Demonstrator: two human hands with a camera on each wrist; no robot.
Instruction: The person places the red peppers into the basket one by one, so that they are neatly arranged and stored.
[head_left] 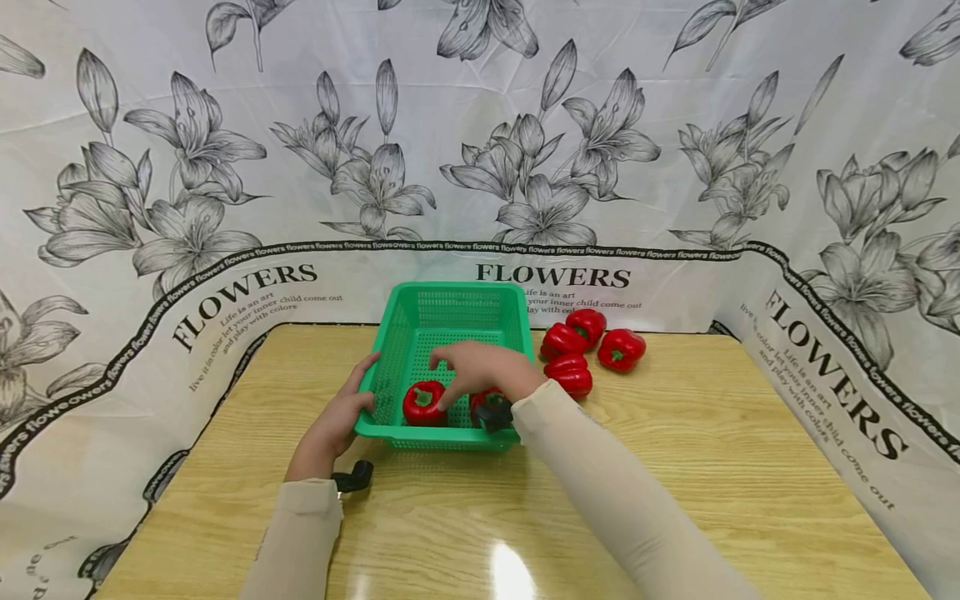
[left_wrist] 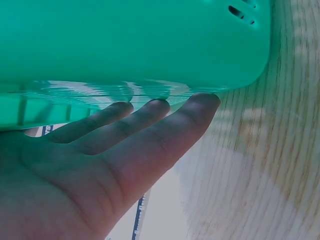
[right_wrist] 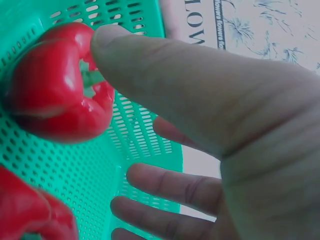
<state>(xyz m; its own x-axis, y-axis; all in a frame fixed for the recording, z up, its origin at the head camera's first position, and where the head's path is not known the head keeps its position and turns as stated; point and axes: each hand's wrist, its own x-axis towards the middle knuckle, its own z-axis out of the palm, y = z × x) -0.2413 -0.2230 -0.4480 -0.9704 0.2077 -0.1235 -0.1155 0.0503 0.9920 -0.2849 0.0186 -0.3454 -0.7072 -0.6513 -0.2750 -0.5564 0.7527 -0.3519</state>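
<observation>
A green plastic basket (head_left: 453,333) with perforated walls stands on the table. Inside, near its front, lie a red bell pepper (head_left: 422,403) at left and a second bell pepper (head_left: 480,403) partly hidden behind my right wrist. Over the basket hovers my right hand (head_left: 480,367), thumb and fingers spread with nothing held. Its thumb is close to the left pepper (right_wrist: 60,85) in the right wrist view; whether they touch I cannot tell. My left hand (head_left: 341,421) is at the basket's left side, its extended fingers (left_wrist: 165,130) against the outer wall.
Several red bell peppers (head_left: 621,350) lie on the wooden table (head_left: 697,433) just right of the basket. A flower-printed cloth (head_left: 405,183) hangs behind the table and along both sides.
</observation>
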